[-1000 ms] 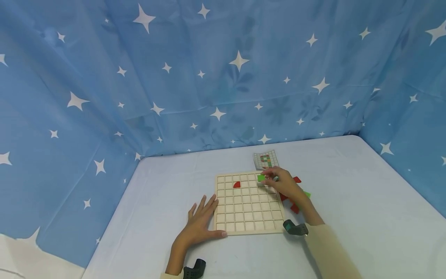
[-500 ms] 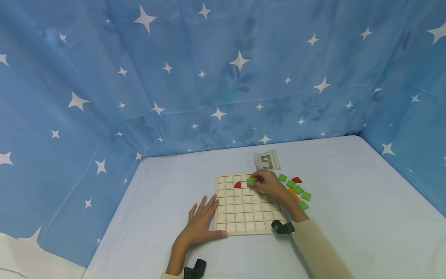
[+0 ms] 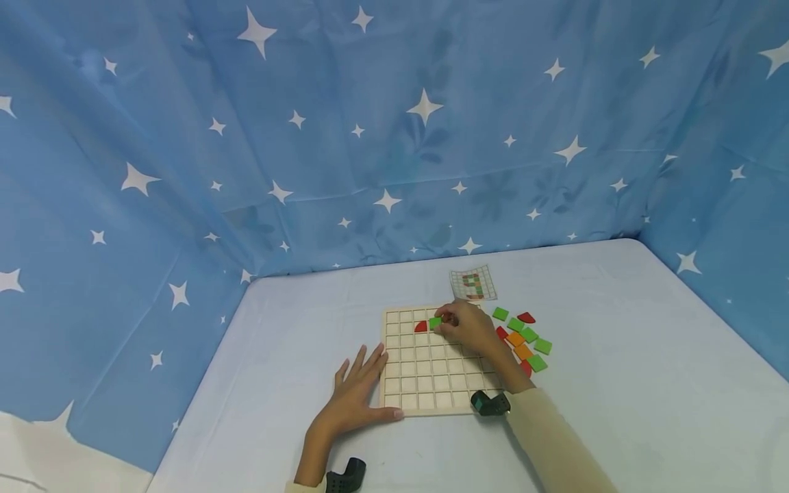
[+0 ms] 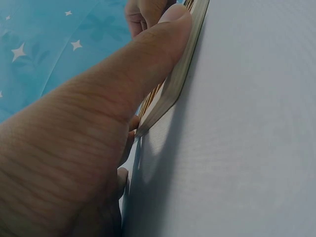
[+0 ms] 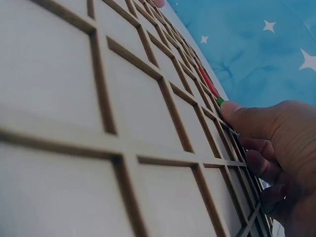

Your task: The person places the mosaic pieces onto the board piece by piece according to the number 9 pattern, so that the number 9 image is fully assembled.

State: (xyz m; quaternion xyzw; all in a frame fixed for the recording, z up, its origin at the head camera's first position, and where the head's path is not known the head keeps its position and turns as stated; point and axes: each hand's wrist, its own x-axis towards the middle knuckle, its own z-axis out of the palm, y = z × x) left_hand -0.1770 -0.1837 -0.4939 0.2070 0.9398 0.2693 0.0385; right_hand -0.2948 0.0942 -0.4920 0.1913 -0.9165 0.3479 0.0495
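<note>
A wooden grid board [image 3: 425, 413] with square cells lies on the table. One red quarter-circle tile [image 3: 421, 326] sits in a cell of its second row. My right hand [image 3: 467, 327] pinches a green square tile [image 3: 435, 322] between thumb and fingers, close over the cell just right of the red one. In the right wrist view the green tile [image 5: 220, 101] shows as a small edge at the thumb tip. My left hand [image 3: 353, 400] rests with spread fingers at the board's left edge, its thumb on the front left corner; the left wrist view shows this thumb [image 4: 148, 54] on the rim.
Several loose green tiles [image 3: 529, 335], orange tiles [image 3: 522, 351] and red tiles [image 3: 527, 318] lie right of the board, partly behind the right forearm. A printed pattern card [image 3: 487, 282] lies behind the board. A blue star-patterned curtain [image 3: 345, 157] encloses the table's back and sides.
My right hand has carried the green tile leftward, from the board's right part to beside the red tile. The loose tiles show more fully now. My left hand has stayed in place.
</note>
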